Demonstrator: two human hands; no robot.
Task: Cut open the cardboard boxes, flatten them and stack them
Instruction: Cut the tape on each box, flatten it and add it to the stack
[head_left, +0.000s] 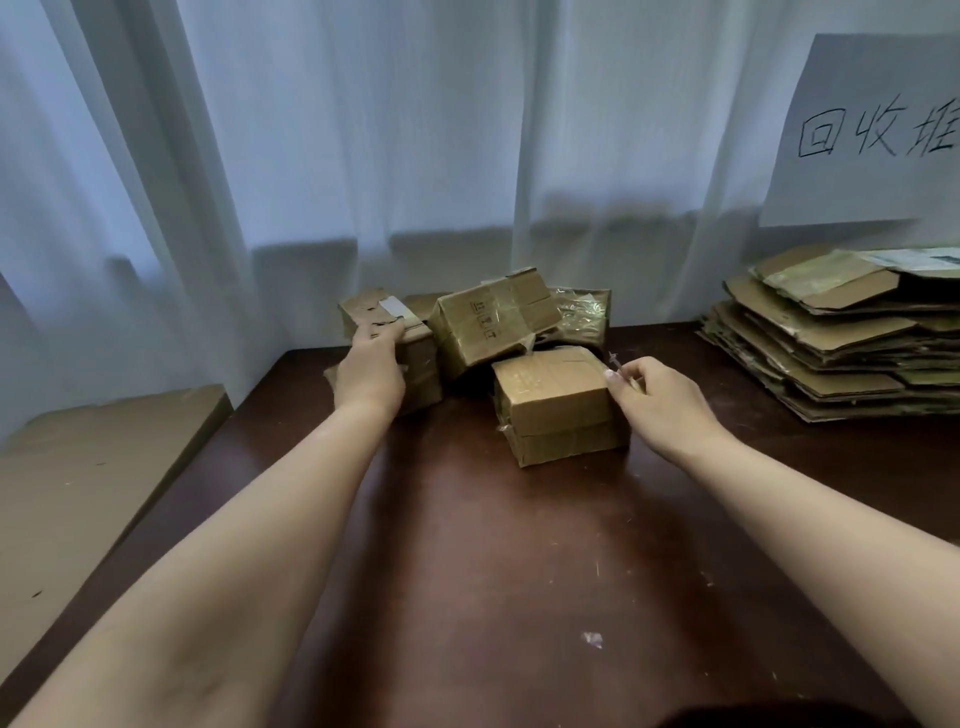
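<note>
Several taped cardboard boxes sit at the back of the dark wooden table. My left hand grips the top edge of the leftmost box, which carries a white label. A tilted box leans in the middle, with a crumpled taped box behind it. The nearest box stands upright to the right of centre. My right hand is beside its right top corner and pinches a small thin cutter, tip pointing up and left. A stack of flattened boxes lies at the back right.
White curtains hang behind the table. A paper sign with handwritten characters hangs above the flattened stack. A large flat cardboard sheet lies off the table's left edge. Small tape scraps dot the tabletop.
</note>
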